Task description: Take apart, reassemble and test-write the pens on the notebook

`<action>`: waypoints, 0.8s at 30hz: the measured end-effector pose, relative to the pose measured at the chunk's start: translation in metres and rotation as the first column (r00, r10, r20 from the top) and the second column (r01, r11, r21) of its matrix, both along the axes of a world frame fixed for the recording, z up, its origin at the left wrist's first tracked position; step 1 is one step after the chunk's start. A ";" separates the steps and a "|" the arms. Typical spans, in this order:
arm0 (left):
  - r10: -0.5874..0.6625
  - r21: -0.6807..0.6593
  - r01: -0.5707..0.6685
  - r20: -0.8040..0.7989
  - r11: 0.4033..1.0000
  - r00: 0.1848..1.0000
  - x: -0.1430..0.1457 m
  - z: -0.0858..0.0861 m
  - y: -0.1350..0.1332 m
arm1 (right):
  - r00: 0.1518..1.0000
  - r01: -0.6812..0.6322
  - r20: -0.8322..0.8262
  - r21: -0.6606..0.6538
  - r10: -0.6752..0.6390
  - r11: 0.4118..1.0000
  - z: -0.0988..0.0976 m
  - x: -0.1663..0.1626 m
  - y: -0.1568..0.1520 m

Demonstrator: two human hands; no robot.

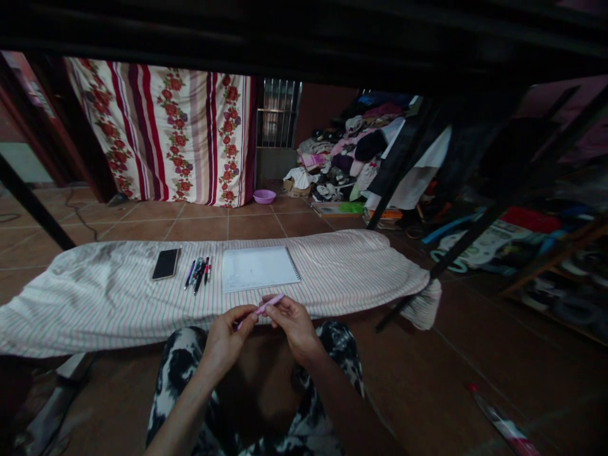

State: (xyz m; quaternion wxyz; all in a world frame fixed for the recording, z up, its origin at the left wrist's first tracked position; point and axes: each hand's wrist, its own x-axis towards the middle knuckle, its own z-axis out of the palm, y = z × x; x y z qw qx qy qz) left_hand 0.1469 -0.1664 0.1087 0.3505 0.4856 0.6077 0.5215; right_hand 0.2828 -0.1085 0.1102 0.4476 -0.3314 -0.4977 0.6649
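A slim pink pen (272, 303) is held between both hands above my lap, slanting up to the right. My left hand (231, 335) is closed around its lower left part. My right hand (293, 321) pinches it nearer the upper end. Just beyond the hands, a spiral notebook (259, 267) lies open on the striped cloth (342, 272), its wire binding on the right. Left of the notebook sits a small group of several pens (198, 273). A dark-screened phone (166, 264) rests further left on the same cloth.
Dark metal bars (403, 168) frame the space, with a dark beam overhead. Behind are a floral striped curtain (175, 133), a purple basin (265, 196) and a heap of clothes (354, 149). A red-and-white packet (503, 421) lies on the tiled floor at lower right.
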 end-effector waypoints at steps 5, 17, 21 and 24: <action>0.029 0.048 -0.026 -0.067 0.998 0.997 -0.003 0.002 0.001 | 1.000 0.005 -0.030 -0.011 -0.006 1.000 0.003 -0.001 -0.001; -0.099 0.049 0.087 0.578 0.995 0.810 -0.013 0.038 -0.009 | 0.975 0.088 -0.187 -0.166 -0.119 0.982 0.025 -0.001 -0.006; -0.107 0.083 0.068 0.782 0.994 0.614 -0.008 0.035 -0.010 | 0.961 0.115 -0.228 -0.184 -0.157 0.976 0.031 0.000 -0.004; -0.050 0.075 -0.031 0.867 0.997 0.496 0.002 0.028 -0.007 | 0.957 0.110 -0.244 -0.190 -0.156 0.976 0.034 -0.001 -0.004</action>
